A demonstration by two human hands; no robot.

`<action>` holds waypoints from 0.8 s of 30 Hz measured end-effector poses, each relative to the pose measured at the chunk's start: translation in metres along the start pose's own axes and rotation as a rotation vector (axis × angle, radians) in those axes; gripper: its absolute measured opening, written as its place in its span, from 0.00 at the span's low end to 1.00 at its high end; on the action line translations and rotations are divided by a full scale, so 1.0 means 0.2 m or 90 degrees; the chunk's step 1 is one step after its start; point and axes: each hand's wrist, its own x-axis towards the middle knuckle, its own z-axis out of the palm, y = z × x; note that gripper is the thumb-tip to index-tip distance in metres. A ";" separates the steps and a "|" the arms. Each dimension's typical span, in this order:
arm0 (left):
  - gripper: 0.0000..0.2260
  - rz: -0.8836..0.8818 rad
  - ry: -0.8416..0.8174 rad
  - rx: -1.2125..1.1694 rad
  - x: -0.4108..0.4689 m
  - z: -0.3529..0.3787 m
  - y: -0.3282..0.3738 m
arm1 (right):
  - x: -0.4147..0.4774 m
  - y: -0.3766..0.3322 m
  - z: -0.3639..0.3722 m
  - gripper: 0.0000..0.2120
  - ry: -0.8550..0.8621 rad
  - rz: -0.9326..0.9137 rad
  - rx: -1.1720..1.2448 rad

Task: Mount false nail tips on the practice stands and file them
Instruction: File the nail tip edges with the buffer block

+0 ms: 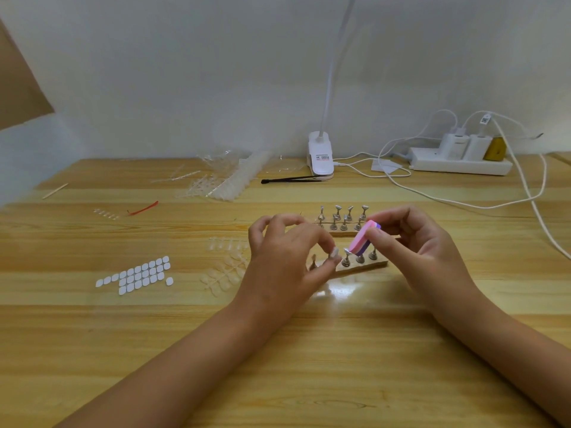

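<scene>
While the right hand [414,242] pinches the pink and purple buffer block [366,240] between thumb and fingertips, the block's lower end sits on the nail tip [346,251] that tops one small metal stand [346,260]. That stand is one of a row in the near wooden base [370,267] on the table [309,350]. The left hand [287,257] is curled, with two fingertips [335,254] close together just beside that same stand. From where I'm looking I can't tell whether they actually grip it or only hover against it.

This looks like the filing part of the job, on one tip out of several. To do it well, I'd say the left fingers ought to brace the stand firmly, since these little posts look top-heavy and the base looks light enough to skid. The block should stay flat to the tip's edge and move in short, light strokes. Pressing hard could pop the tip off or tilt the post.

A second base [340,233] with bare stands waits just behind. Spare clear tips [222,273] lie just beside the left hand, and a sheet of white sticky tabs [139,274] lies further left, so I'd guess plenty of mounting is not yet done.
</scene>
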 end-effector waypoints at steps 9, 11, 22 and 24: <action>0.04 -0.179 -0.027 -0.454 -0.02 -0.07 0.03 | 0.00 -0.02 0.01 0.07 -0.110 0.127 0.273; 0.05 -0.222 -0.030 -0.505 -0.02 -0.08 0.03 | -0.01 -0.02 0.02 0.06 -0.136 0.135 0.271; 0.04 -0.050 -0.049 -0.245 -0.05 -0.07 0.02 | -0.02 -0.06 0.03 0.08 -0.160 0.141 0.269; 0.05 -0.015 -0.025 -0.207 -0.05 -0.07 0.01 | -0.03 -0.07 0.03 0.08 -0.162 0.140 0.249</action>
